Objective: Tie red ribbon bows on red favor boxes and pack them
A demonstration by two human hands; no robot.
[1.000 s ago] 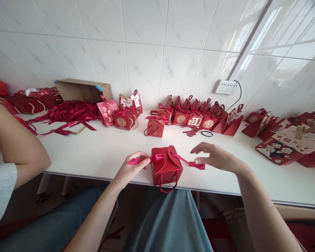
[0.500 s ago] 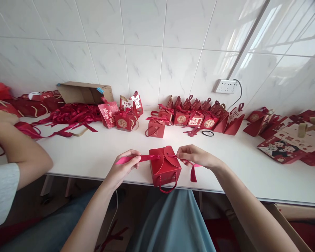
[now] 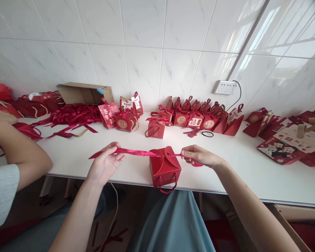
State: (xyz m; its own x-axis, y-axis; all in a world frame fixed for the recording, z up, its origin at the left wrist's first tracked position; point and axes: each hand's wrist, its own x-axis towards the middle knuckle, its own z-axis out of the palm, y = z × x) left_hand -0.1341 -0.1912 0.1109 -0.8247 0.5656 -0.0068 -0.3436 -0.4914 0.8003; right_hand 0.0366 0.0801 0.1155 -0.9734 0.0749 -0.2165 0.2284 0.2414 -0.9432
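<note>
A small red gift box (image 3: pixel 165 169) with a cord handle stands at the near edge of the white table (image 3: pixel 99 147). A red ribbon (image 3: pixel 136 152) runs through its folded top flaps. My left hand (image 3: pixel 105 164) pinches the ribbon well to the left of the box, pulled out long. My right hand (image 3: pixel 198 155) pinches the ribbon's other end close to the box's right side.
Rows of finished red gift boxes (image 3: pixel 189 117) line the tiled wall. A heap of loose ribbons (image 3: pixel 70 115) and a cardboard box (image 3: pixel 84 92) lie at back left. Flat printed boxes (image 3: pixel 288 140) are at right. Another person's arm (image 3: pixel 18 150) rests at left. A black hair tie (image 3: pixel 207 133) lies mid-table.
My left hand has drawn the ribbon farther out to the left through the box top. My right hand came in to the box and holds the short end.
</note>
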